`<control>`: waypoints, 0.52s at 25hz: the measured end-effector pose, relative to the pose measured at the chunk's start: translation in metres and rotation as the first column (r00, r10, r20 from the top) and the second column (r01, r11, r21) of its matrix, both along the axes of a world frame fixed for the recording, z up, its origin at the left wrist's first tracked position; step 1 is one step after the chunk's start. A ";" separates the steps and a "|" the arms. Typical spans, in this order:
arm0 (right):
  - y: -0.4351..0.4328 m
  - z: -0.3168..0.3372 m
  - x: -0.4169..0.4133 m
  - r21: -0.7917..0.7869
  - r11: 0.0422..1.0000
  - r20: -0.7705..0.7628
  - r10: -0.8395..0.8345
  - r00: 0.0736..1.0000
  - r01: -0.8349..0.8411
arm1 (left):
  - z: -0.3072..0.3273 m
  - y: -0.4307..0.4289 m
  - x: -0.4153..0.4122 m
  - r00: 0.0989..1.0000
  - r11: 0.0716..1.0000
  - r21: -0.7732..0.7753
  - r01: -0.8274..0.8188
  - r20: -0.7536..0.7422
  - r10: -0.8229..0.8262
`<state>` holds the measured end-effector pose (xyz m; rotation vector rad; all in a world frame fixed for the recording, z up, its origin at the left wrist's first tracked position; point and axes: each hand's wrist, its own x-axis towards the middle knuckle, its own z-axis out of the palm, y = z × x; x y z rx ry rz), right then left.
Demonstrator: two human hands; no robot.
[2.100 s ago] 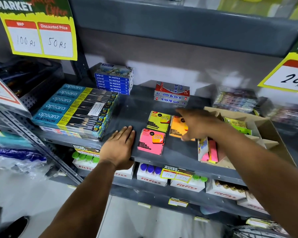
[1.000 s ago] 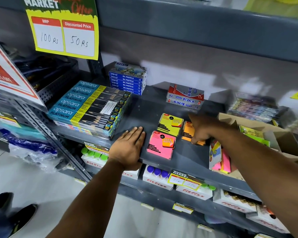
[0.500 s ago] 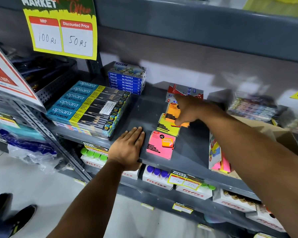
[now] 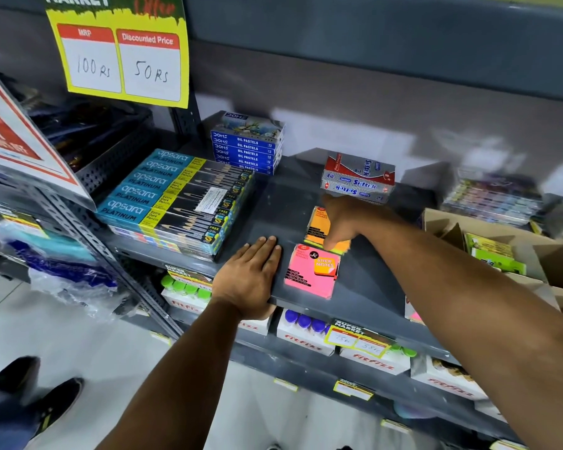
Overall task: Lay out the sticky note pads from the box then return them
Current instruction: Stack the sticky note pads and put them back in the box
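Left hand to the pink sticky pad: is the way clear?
Probably yes. The left hand lies flat on the shelf right beside the pink pad, nothing between them; the right hand is busy on the orange pad behind.

"100 Rs" and "50 Rs" are written on the yellow price sign (image 4: 121,60); "apsara PLATINUM" is printed on pencil boxes (image 4: 176,199), "STICK NOTES" on the pink pad (image 4: 311,271).

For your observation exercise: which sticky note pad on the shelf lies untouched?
The pink pad, at the shelf's front edge; the right hand rests on the orange pad behind it.
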<state>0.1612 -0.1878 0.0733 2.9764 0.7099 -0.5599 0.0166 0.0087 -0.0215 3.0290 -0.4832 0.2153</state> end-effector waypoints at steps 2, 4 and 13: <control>0.001 -0.001 0.001 0.002 1.000 -0.014 0.002 1.000 -0.002 | -0.001 0.000 0.000 1.000 1.000 0.008 -0.003 0.000 0.003; 0.001 -0.003 0.002 0.005 1.000 -0.032 -0.008 0.999 0.008 | -0.002 0.000 0.000 1.000 1.000 0.009 -0.004 0.008 0.004; 0.000 -0.015 0.000 0.020 1.000 0.050 -0.003 0.999 0.002 | -0.003 0.000 0.001 1.000 1.000 0.002 -0.009 0.010 0.009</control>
